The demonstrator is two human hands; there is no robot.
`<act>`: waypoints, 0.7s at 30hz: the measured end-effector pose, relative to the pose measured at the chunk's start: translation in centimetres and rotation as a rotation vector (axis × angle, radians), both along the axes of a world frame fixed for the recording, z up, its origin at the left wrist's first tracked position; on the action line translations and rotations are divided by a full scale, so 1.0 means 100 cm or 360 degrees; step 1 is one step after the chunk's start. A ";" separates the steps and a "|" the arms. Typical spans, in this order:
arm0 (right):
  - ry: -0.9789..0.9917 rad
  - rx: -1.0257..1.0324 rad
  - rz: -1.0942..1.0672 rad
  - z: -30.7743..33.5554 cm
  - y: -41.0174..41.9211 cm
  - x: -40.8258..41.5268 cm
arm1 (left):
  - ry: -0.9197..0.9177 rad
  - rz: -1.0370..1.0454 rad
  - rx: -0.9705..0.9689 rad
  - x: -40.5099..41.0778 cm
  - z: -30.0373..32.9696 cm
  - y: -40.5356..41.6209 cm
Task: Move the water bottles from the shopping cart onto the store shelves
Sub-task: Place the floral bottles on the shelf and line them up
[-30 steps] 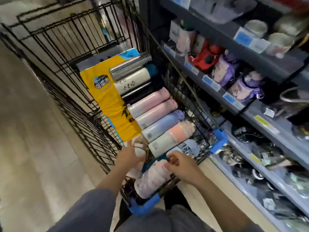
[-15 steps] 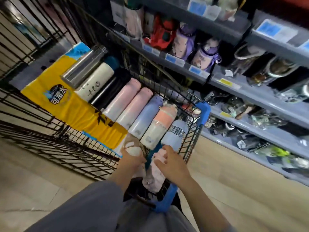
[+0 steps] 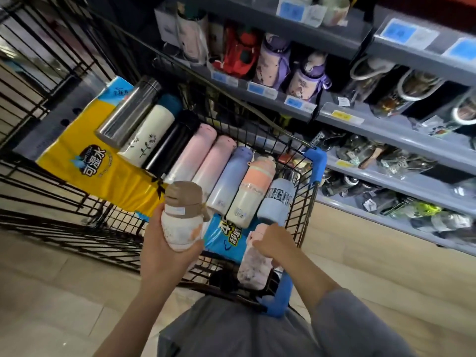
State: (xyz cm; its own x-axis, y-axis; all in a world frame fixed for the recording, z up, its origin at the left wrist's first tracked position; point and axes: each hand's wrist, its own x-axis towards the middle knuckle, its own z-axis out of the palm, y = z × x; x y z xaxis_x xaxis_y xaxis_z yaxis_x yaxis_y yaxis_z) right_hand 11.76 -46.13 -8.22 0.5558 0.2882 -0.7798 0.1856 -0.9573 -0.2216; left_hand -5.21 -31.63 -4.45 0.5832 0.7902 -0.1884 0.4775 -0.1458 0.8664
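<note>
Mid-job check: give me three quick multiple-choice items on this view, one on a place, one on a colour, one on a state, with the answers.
1. Where is the steel-grey cylindrical flask?
A. on the shelf
B. far end of the bottle row in the black wire cart
C. on the floor

2. Cap colour of the cream bottle held by the left hand?
A. brown
B. green
C. red

3. State of the right hand?
A. hanging idle
B. flat on the cart handle
C. gripping the pale pink bottle

Answers: B, it lies farthest from the person; A, the cap shows brown; C, fingers curl round its neck.
</note>
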 end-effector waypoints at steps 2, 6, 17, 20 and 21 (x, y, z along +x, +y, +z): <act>-0.0037 -0.0037 -0.0030 -0.008 0.003 -0.006 | 0.0017 -0.0006 0.0067 -0.001 -0.007 -0.001; -0.0139 0.0075 -0.0357 -0.036 0.000 -0.024 | 0.0151 -0.0174 0.0424 0.002 -0.012 -0.011; -0.0186 0.0453 -0.1136 -0.095 -0.002 -0.056 | 0.0155 -0.0331 0.0726 0.001 -0.016 -0.013; -0.0219 0.0457 -0.1197 -0.093 -0.003 -0.058 | 0.0176 -0.0393 0.0787 0.001 -0.018 -0.014; -0.0228 0.0461 -0.1213 -0.090 -0.003 -0.057 | 0.0177 -0.0396 0.0781 0.002 -0.018 -0.014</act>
State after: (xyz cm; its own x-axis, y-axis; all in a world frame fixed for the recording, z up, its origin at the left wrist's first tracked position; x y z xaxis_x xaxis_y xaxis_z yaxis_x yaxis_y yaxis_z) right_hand 6.03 -46.39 -17.26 0.7685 -0.0294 -0.6392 -0.4460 -0.7409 -0.5022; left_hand -5.04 -33.06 -6.23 0.7607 0.6420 0.0956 0.4620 -0.6389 0.6151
